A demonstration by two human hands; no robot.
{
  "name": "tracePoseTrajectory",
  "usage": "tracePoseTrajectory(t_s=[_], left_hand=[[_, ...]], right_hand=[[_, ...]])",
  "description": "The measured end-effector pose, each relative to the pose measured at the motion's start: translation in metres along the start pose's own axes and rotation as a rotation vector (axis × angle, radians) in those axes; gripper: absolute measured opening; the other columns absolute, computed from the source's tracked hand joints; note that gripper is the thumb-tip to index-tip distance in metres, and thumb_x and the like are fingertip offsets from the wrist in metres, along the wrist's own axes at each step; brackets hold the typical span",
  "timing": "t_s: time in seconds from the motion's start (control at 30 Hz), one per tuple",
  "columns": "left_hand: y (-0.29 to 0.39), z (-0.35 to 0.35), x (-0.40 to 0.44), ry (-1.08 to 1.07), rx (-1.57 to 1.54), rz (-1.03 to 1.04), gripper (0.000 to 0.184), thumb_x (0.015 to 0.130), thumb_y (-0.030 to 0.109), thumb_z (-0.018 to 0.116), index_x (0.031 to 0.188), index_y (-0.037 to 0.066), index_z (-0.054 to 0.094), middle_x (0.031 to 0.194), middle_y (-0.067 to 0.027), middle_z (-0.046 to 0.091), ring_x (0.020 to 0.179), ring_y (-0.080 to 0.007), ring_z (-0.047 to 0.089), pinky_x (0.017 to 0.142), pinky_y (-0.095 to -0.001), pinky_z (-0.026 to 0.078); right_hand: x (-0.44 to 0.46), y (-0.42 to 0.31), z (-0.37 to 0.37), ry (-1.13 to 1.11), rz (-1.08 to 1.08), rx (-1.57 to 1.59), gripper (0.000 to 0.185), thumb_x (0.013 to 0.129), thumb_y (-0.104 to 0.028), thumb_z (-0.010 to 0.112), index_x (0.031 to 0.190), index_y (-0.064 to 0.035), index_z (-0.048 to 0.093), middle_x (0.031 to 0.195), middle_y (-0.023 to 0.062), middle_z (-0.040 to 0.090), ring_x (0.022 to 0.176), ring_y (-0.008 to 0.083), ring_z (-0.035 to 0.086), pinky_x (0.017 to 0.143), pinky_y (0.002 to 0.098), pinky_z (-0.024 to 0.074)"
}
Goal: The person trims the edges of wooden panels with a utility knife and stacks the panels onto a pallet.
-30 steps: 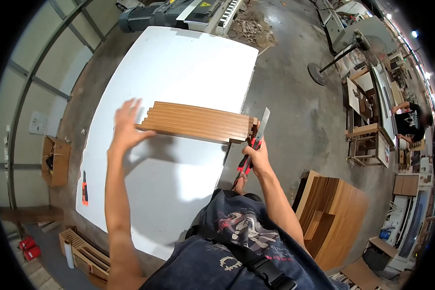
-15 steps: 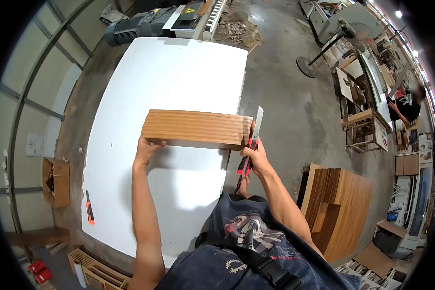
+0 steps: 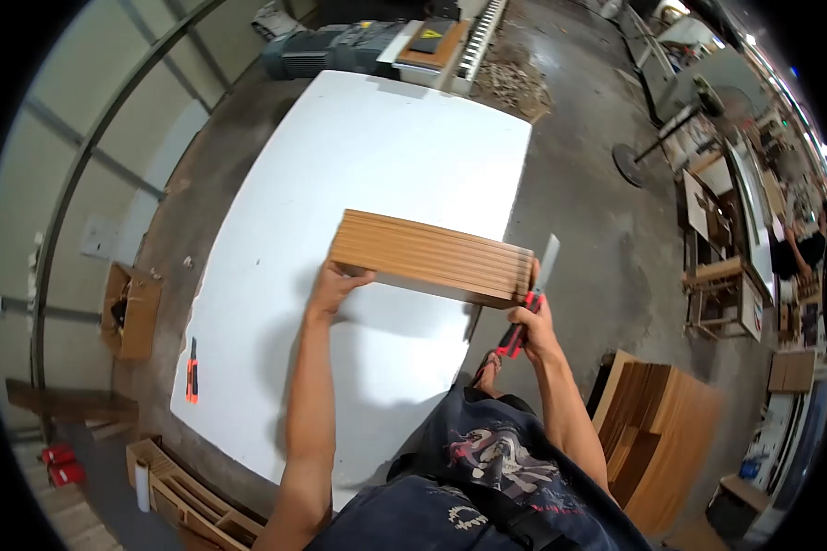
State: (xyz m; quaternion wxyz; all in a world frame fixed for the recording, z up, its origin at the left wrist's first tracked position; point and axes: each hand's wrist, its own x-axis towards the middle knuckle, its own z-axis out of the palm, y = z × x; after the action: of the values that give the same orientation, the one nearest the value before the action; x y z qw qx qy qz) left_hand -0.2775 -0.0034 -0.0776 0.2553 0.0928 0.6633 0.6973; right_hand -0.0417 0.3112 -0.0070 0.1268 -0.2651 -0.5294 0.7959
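Observation:
Held up over a white-topped table (image 3: 413, 147) is a stack of wood-grain boards (image 3: 432, 262), its layered edges facing me. My left hand (image 3: 337, 289) grips the stack's left end, thumb along the near side. At the other end my right hand (image 3: 538, 326) holds the stack and also a red-and-black utility knife (image 3: 522, 326), blade extended and pointing up and away. Some right fingers are hidden behind the boards. A second, orange-and-black utility knife (image 3: 192, 378) lies near the table's left edge.
A larger pile of wood-grain boards (image 3: 662, 432) stands at my right. On the left floor are a cardboard box (image 3: 133, 312) and a wooden rack (image 3: 188, 500). A motor (image 3: 326, 50) sits beyond the table, a pedestal fan (image 3: 666, 138) far right. Another person (image 3: 799, 253) is at the right edge.
My view has turned, so the table and surroundings appear shifted right and tilted. Both hands still hold the stack, which now slants down to the right. The knife remains in my right hand.

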Motion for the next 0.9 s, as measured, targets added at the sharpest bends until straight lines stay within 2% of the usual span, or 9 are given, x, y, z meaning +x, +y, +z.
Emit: tracePoseTrajectory(t_s=[0.03, 0.17, 0.27, 0.4, 0.53, 0.57, 0.63, 0.67, 0.9], left_hand=[[0.0, 0.003, -0.001, 0.002, -0.029, 0.001, 0.082, 0.068, 0.003, 0.092, 0.14, 0.007, 0.054, 0.125, -0.007, 0.067, 0.119, -0.0187, 0.061, 0.101, -0.0351, 0.052], [0.006, -0.003, 0.001, -0.002, -0.017, -0.029, 0.108, 0.066, 0.004, 0.093, 0.157, 0.007, 0.036, 0.147, -0.0104, 0.054, 0.141, -0.0219, 0.045, 0.115, -0.0384, 0.042], [0.017, -0.001, -0.005, -0.028, 0.05, 0.025, 0.115, 0.064, 0.006, 0.095, 0.16, 0.007, 0.031, 0.153, -0.0114, 0.048, 0.146, -0.024, 0.039, 0.121, -0.0397, 0.034], [0.02, 0.012, -0.007, 0.023, 0.039, 0.052, 0.115, 0.063, 0.011, 0.097, 0.158, 0.007, 0.034, 0.152, -0.0108, 0.05, 0.146, -0.0254, 0.04, 0.122, -0.0407, 0.032], [0.009, 0.014, -0.005, 0.019, 0.002, 0.004, 0.113, 0.063, 0.015, 0.098, 0.157, 0.007, 0.036, 0.151, -0.01, 0.052, 0.145, -0.0244, 0.041, 0.123, -0.0416, 0.032], [0.004, 0.012, -0.004, 0.021, 0.007, 0.001, 0.112, 0.063, 0.015, 0.098, 0.157, 0.007, 0.037, 0.151, -0.0099, 0.052, 0.145, -0.024, 0.041, 0.123, -0.0418, 0.032], [-0.001, 0.013, -0.005, 0.014, -0.02, 0.025, 0.112, 0.064, 0.018, 0.098, 0.157, 0.007, 0.037, 0.151, -0.01, 0.052, 0.145, -0.0237, 0.041, 0.123, -0.0421, 0.031], [-0.001, 0.015, -0.006, 0.009, -0.033, 0.039, 0.112, 0.064, 0.019, 0.099, 0.157, 0.007, 0.037, 0.151, -0.0101, 0.051, 0.145, -0.0235, 0.041, 0.123, -0.0423, 0.031], [0.016, 0.026, -0.016, 0.038, 0.046, 0.05, 0.116, 0.063, 0.026, 0.099, 0.158, 0.008, 0.035, 0.154, -0.0121, 0.048, 0.148, -0.0267, 0.037, 0.125, -0.0453, 0.029]], right_hand=[[0.001, 0.0, -0.005, -0.024, 0.011, -0.047, 0.109, 0.069, 0.009, 0.058, 0.166, -0.0116, 0.015, 0.131, 0.0048, 0.05, 0.091, 0.0103, 0.046, 0.077, 0.0216, 0.0428], [0.001, -0.003, -0.003, -0.033, 0.009, -0.084, 0.109, 0.068, 0.008, 0.057, 0.166, -0.0113, 0.014, 0.121, 0.0017, 0.049, 0.087, 0.0093, 0.044, 0.074, 0.0213, 0.0417], [0.001, -0.007, 0.0, -0.031, -0.001, -0.095, 0.109, 0.068, 0.007, 0.056, 0.167, -0.0111, 0.014, 0.114, -0.0007, 0.048, 0.084, 0.0086, 0.042, 0.072, 0.021, 0.041], [0.002, -0.01, 0.003, -0.016, -0.013, -0.098, 0.109, 0.068, 0.006, 0.055, 0.167, -0.0108, 0.013, 0.104, -0.0038, 0.047, 0.08, 0.0076, 0.04, 0.069, 0.0207, 0.0399], [-0.003, -0.013, 0.002, -0.031, 0.006, -0.079, 0.105, 0.068, 0.006, 0.052, 0.166, -0.0089, 0.019, 0.146, 0.0005, 0.043, 0.089, 0.007, 0.043, 0.076, 0.0193, 0.0411], [-0.005, -0.016, 0.004, -0.01, 0.01, -0.123, 0.105, 0.067, 0.003, 0.053, 0.166, -0.0086, 0.019, 0.15, 0.0019, 0.04, 0.103, 0.0094, 0.048, 0.086, 0.019, 0.0412], [-0.006, -0.018, 0.009, 0.017, -0.042, -0.147, 0.107, 0.065, -0.001, 0.054, 0.166, -0.0083, 0.02, 0.155, 0.0039, 0.037, 0.125, 0.0134, 0.045, 0.099, 0.0195, 0.0364], [-0.007, -0.019, 0.011, 0.028, -0.03, -0.143, 0.108, 0.063, -0.004, 0.055, 0.165, -0.0073, 0.02, 0.159, 0.0056, 0.035, 0.14, 0.016, 0.035, 0.107, 0.0202, 0.03], [-0.005, -0.014, 0.002, 0.032, -0.076, -0.168, 0.107, 0.064, -0.002, 0.053, 0.166, -0.0085, 0.02, 0.157, 0.0037, 0.037, 0.123, 0.0128, 0.044, 0.094, 0.0183, 0.0374]])
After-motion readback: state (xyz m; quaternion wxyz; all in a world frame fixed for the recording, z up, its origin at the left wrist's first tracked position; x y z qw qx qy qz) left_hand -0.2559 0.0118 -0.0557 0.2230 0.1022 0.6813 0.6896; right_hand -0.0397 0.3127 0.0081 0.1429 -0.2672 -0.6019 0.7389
